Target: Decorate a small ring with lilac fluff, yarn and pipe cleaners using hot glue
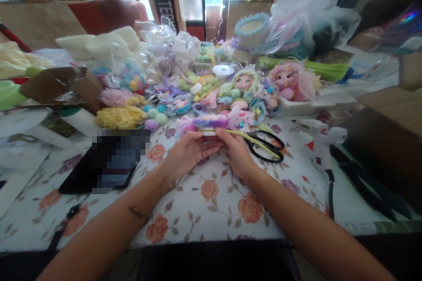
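Floral tablecloth (227, 219) covers the work surface; craft stock is heaped along its far side. Large clear plastic bag (310, 13) stands at far right, well apart from the hands. Open cardboard box (62, 85) at left. Black tablet (79, 171) lies left of the left forearm (its screen is pixelated, contents unreadable). Pink-haired doll (292, 81) sits at the right of the heap, beside a green-haired doll (244, 83).

White glue gun (318, 140) rests on the right, clear of the right hand. Left hand (187, 151): fingers partly extended, tips supporting the near edge of the held piece. Right hand (235, 147): narrowed, thumb and fingers pinching the same edge. Black-handled scissors (267, 160) lie just beside the right hand, the closest obstruction on that side; blades not visible.

Pink-and-purple fluffy craft piece (211, 121) is in both hands, centred, directly in front of the heap; fingers hide part of its near edge. Yellow-green strip (252, 139) runs from the right hand across the scissors' handles. White spool (223, 70) lies farther back. Pastel pom-poms (161, 118) cluster left of the craft piece.
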{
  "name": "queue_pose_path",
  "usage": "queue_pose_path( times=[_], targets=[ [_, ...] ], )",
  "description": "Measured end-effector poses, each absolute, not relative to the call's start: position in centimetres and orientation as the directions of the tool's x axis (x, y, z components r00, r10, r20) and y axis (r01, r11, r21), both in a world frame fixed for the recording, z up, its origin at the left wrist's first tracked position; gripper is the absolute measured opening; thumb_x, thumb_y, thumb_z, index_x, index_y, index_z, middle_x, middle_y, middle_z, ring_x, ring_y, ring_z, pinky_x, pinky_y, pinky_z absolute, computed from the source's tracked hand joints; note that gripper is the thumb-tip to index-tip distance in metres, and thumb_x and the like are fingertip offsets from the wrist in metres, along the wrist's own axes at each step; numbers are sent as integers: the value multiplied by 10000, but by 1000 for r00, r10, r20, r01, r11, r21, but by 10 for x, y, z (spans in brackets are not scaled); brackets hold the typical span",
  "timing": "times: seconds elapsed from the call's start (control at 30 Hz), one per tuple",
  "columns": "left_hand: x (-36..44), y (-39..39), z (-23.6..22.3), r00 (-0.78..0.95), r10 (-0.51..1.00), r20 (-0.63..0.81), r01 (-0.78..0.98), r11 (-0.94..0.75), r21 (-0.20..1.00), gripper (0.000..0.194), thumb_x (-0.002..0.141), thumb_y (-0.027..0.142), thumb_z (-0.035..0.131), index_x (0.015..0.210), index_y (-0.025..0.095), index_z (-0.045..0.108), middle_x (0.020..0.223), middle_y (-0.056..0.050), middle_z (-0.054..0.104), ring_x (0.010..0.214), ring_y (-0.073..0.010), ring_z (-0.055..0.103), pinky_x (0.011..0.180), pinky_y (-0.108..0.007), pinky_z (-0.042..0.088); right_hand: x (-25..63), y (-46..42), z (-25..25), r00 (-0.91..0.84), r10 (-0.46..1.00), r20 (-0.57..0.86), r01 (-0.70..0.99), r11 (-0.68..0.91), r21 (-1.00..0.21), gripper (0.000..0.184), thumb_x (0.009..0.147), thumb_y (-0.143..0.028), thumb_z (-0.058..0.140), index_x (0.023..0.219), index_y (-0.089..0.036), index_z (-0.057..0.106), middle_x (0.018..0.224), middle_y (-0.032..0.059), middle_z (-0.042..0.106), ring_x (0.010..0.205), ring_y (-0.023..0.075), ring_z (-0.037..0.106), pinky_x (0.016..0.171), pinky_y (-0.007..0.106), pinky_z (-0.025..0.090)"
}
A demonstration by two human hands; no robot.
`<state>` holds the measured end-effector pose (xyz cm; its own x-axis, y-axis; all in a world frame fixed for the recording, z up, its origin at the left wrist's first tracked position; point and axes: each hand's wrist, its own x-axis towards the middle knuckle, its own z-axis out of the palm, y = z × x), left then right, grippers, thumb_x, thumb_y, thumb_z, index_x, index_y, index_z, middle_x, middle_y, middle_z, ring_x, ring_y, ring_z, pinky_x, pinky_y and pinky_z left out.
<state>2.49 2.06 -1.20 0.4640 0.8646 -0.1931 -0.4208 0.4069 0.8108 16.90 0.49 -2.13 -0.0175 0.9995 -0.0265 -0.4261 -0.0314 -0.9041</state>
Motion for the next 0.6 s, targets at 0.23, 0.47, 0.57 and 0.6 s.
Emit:
queue_pose_path(
  times=[0.23, 0.47, 0.57, 0.6],
  targets=[
    [23, 17, -8, 337, 888, -314, -481, 448, 753, 162, 760, 90, 567, 798, 149, 714, 917, -69, 763, 999, -177, 710, 1055, -318, 521, 166, 0, -21, -6, 1000, 13, -233, 12, -972, 232, 775, -407, 742, 840, -227, 611, 801, -36, 658, 812, 168, 615, 765, 288, 465],
    [21, 18, -7, 277, 871, -406, -546, 490, 679, 180, 708, 3, 608, 648, 154, 684, 742, -14, 718, 772, -111, 692, 975, -265, 569, 169, -2, -21, -35, 996, 80, 10, 80, -997, 270, 839, -485, 691, 817, -223, 628, 771, -25, 653, 756, 169, 604, 716, 297, 441],
    [21, 17, -10, 265, 895, -359, -579, 445, 683, 171, 721, 8, 633, 641, 152, 677, 728, -6, 706, 782, -110, 695, 960, -275, 581, 172, -5, -17, 30, 989, 142, 166, 135, -977, 332, 859, -526, 660, 749, -213, 660, 693, -13, 641, 692, 165, 593, 665, 292, 425],
    [21, 17, -12, 264, 903, -339, -593, 429, 681, 162, 728, 12, 639, 646, 146, 680, 729, -9, 705, 799, -115, 699, 958, -276, 583, 172, -6, -16, 68, 986, 151, 196, 135, -971, 354, 857, -542, 657, 735, -209, 663, 669, -12, 632, 672, 162, 588, 649, 290, 422]
  ],
)
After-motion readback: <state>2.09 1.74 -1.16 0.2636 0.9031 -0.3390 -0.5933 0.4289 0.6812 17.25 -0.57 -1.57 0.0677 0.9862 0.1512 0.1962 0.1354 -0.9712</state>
